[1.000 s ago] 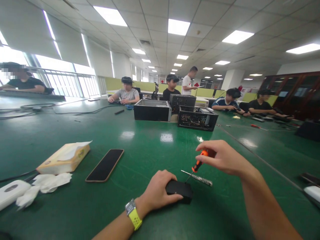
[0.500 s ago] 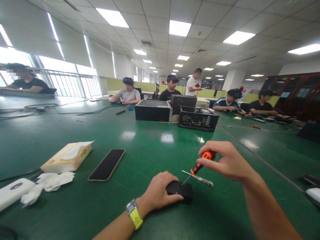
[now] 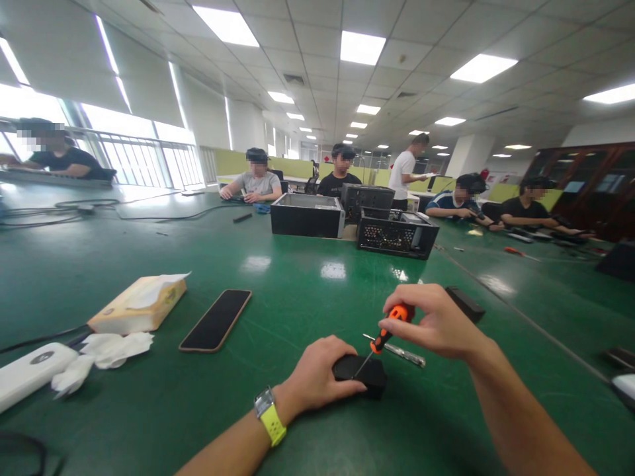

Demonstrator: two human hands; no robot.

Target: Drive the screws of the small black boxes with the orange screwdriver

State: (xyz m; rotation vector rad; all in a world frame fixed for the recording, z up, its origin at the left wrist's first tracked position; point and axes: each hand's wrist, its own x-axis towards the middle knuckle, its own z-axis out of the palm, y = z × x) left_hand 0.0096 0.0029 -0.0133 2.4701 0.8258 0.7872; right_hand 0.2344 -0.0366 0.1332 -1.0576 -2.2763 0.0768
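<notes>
My left hand (image 3: pixel 313 378) lies closed over a small black box-like device (image 3: pixel 361 374) on the green table (image 3: pixel 297 291) and holds it down. My right hand (image 3: pixel 432 322) pinches the orange-and-black handle of a small screwdriver (image 3: pixel 389 324), whose thin shaft slants down with its tip on the top of the device. A second metal tool (image 3: pixel 399 352) lies flat on the table just behind the device. A yellow-strapped watch (image 3: pixel 268 414) is on my left wrist.
A phone (image 3: pixel 216 320) lies face down to the left, with a tissue box (image 3: pixel 141 304), crumpled tissues (image 3: pixel 106 350) and a white power bank (image 3: pixel 27 373). A black part (image 3: pixel 465 303) lies behind my right hand. Open computer cases (image 3: pixel 352 221) stand mid-table. Several people sit around the far side.
The view has shifted slightly, which uncovers the black part behind my right hand. My right hand has moved a little left with the screwdriver. The left hand stays on the device.
</notes>
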